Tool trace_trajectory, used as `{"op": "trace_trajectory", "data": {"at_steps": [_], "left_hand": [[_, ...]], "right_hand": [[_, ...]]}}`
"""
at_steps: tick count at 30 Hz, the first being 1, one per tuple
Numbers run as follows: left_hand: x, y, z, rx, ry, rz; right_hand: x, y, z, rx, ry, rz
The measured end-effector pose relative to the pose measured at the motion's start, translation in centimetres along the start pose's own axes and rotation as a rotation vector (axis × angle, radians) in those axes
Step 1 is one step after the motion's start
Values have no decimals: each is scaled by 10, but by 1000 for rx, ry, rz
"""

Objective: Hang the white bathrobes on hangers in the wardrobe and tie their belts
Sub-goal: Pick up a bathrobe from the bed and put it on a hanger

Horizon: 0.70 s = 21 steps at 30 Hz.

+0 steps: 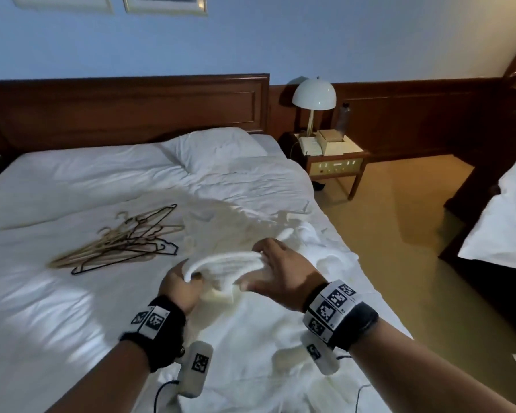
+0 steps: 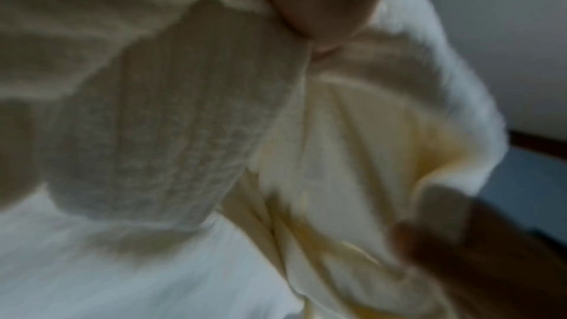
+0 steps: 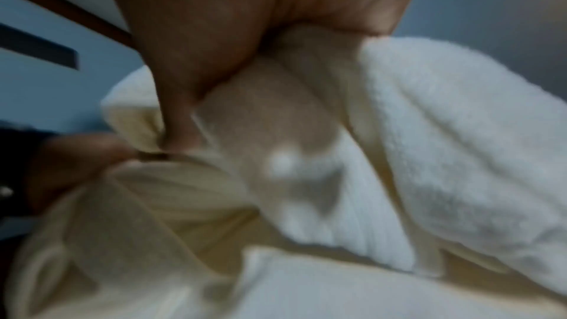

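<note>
My left hand [image 1: 179, 286] and right hand [image 1: 280, 271] both clutch the bathrobe [image 1: 227, 263] bunched over the bed [image 1: 57, 180], hangers [image 1: 122, 239] at ten o'clock; lifted unevenly, it may twist or drag.

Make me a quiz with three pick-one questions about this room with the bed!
1. Where is the pile of hangers?
A. on the bed
B. on the floor
C. in a wardrobe

2. What colour is the lamp shade?
A. red
B. white
C. green

3. What are the hands doing with the bathrobe?
A. both grip it
B. only one touches it
C. neither touches it

Answers:
1 A, they lie on the white cover.
2 B, the dome is white.
3 A, left hand and right hand each clutch a bunched edge.
</note>
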<state>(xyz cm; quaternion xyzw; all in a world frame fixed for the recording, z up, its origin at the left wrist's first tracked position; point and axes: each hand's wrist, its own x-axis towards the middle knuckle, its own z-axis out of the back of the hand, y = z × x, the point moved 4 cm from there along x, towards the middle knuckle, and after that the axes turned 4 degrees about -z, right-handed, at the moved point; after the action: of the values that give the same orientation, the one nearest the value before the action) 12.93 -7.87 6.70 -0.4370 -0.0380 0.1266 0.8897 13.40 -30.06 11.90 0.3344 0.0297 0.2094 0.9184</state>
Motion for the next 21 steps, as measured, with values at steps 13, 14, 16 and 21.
{"op": "trace_trajectory", "data": {"at_steps": [13,14,16,21], "left_hand": [[3,-101,168,677,-6,-425],[1,-106,203,666,-84,-410],[-12,-109,273,700,-252,-402],[-76,-67,432,808,-546,-320]], "right_hand": [[112,37,59,-480,-46,-239],[124,78,76,-460,-127,-176],[135,157,95,-434,-219,-71],[124,318,52,-328,-351,288]]}}
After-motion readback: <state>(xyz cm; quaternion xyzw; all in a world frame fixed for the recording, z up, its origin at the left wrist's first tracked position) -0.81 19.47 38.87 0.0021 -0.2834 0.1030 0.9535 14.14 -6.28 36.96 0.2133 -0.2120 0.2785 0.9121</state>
